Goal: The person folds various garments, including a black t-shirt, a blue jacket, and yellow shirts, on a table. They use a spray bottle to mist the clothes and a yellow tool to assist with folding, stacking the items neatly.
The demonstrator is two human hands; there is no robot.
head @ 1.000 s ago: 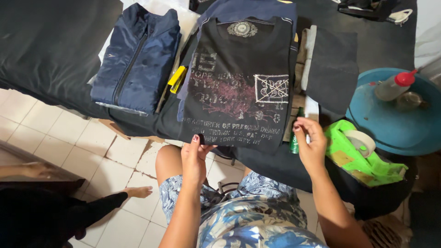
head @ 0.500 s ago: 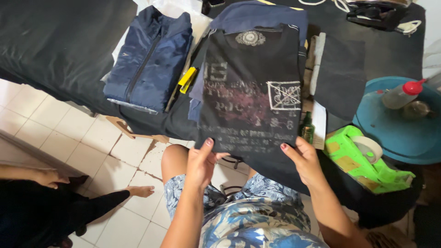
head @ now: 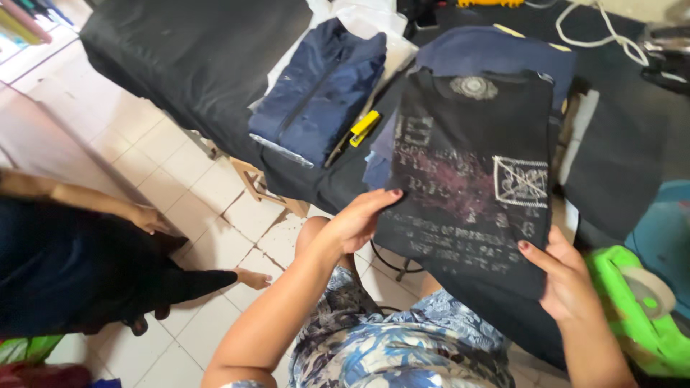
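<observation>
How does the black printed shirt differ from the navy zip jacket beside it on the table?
The black printed shirt bears pale graphics and is held at its lower edge by the left hand and right hand; the navy zip jacket is plain, with a zipper, and untouched. The shirt lies on a blue garment; the jacket on white sheeting. Both are dark and folded.

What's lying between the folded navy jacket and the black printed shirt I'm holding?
In the head view, a yellow tool lies on the black table cover between the navy jacket and the black printed shirt; its kind is unclear.
</observation>
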